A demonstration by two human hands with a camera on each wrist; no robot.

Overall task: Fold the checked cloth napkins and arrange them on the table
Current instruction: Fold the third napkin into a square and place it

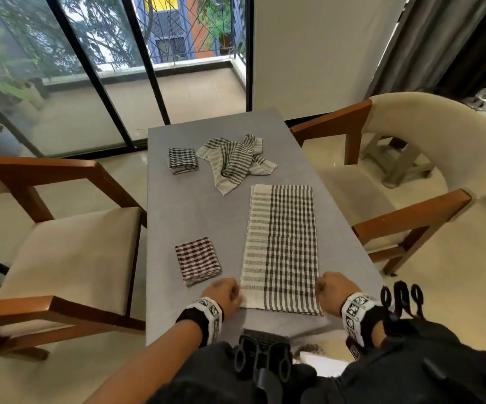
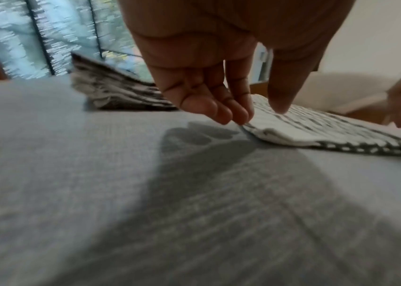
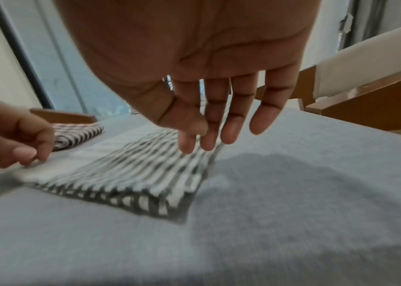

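Long napkin lies flat — near corners pinched by both hands.

Four checked napkins lie on one grey worktop: two folded small, one at eleven o'clock and one reddish at eight o'clock; one crumpled napkin at twelve o'clock; one long strip folded lengthwise at four o'clock. Two hands, left hand and right hand, at six o'clock. Two wooden chairs: one at nine o'clock, one at three o'clock
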